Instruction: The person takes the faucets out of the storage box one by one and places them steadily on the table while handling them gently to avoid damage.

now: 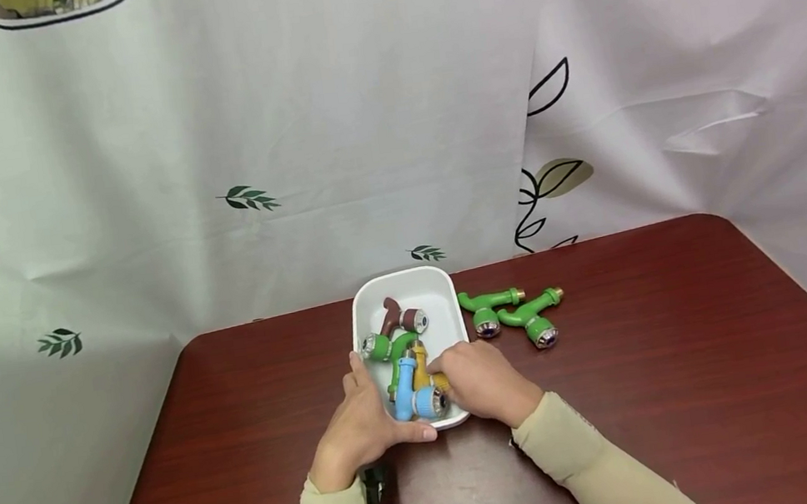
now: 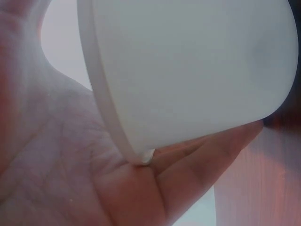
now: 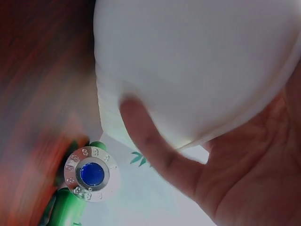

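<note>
White tray (image 1: 443,302) — between hands (image 1: 363,427) (image 1: 481,379), taps (image 1: 404,386) inside

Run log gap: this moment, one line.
left hand: near-left corner, white tray | right hand: tray's right rim | inside: four taps | outside: two green taps

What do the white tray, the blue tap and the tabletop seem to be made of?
White tray: probably plastic, given its smooth, satin-looking walls and moulded rim. Blue tap: likely plastic, from its even colour, though painted metal is possible. Tabletop: glossy wood or wood-effect laminate, showing reddish-brown grain and sheen.
</note>
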{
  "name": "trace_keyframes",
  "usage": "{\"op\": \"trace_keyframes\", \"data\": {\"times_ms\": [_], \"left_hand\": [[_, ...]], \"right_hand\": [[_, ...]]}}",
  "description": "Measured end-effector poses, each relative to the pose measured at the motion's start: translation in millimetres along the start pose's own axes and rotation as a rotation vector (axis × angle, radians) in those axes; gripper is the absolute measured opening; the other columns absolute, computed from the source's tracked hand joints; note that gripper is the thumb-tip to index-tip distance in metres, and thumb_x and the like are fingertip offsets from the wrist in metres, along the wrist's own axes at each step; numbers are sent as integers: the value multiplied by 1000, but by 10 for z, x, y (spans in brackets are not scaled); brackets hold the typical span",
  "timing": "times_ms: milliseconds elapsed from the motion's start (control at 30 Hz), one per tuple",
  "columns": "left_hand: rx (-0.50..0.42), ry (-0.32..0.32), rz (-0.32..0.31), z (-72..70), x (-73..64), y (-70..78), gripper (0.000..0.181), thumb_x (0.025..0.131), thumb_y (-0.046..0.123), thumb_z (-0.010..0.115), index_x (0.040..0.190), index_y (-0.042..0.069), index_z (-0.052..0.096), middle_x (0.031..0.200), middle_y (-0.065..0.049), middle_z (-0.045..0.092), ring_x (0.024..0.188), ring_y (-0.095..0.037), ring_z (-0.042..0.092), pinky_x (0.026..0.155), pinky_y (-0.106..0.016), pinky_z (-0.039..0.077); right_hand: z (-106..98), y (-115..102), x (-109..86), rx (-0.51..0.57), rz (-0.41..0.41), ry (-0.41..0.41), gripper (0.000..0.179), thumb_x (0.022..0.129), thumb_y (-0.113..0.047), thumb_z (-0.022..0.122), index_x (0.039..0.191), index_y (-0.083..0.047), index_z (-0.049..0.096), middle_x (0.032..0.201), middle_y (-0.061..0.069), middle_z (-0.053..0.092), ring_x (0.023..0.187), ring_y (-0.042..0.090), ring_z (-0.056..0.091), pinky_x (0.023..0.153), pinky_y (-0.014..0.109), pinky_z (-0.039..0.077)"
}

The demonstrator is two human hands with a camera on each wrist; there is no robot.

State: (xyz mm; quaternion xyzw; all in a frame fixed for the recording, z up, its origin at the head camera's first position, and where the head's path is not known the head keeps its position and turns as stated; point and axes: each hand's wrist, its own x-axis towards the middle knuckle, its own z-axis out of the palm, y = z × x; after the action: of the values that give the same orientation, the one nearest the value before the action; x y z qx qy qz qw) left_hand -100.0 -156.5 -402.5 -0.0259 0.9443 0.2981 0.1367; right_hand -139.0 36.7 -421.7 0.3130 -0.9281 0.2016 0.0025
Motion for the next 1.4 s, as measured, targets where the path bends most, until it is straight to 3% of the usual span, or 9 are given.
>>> {"op": "trace_keyframes", "data": {"times_ms": [333,533,700,933,1400], "left_hand": [[4,-2,-11,-3,-3,2,158,53,53,97,156,-9,-7,146,-34,31,107,-38,59,91,-50,49],[5,0,-4,-1,-5,-3,157,54,52,97,155,-9,-6,145,-34,32,107,-39,59,92,-51,49],[2,-4,1,-1,-6,-5,157,55,51,97,155,-10,-6,146,-36,31,109,-40,58,93,-51,49],[-6,-14,-4,-5,-5,-2,158,55,53,97,155,-10,-8,148,-36,28,114,-41,56,95,-52,48],[-8,-16,-4,-12,-6,-1,158,54,51,97,155,-9,-9,147,-35,30,111,-38,58,94,-51,49]], "right_hand": [[-86,-25,-32,-51,24,-12,26,81,-4,77,105,-14,80,99,1,76,93,21,69,97,67,37],[-147,-16,-55,-43,6,26,23,80,-1,77,100,-13,80,95,1,75,94,24,68,104,67,35],[-189,-12,-74,-44,-37,56,25,79,2,76,100,-10,80,96,2,75,95,24,68,102,57,41],[-218,0,-85,-71,-89,123,24,78,3,76,98,-9,79,93,1,75,92,24,67,87,44,50],[-290,-22,-114,7,-9,121,26,82,-1,79,106,-12,77,106,0,74,104,23,65,82,42,55]]}}
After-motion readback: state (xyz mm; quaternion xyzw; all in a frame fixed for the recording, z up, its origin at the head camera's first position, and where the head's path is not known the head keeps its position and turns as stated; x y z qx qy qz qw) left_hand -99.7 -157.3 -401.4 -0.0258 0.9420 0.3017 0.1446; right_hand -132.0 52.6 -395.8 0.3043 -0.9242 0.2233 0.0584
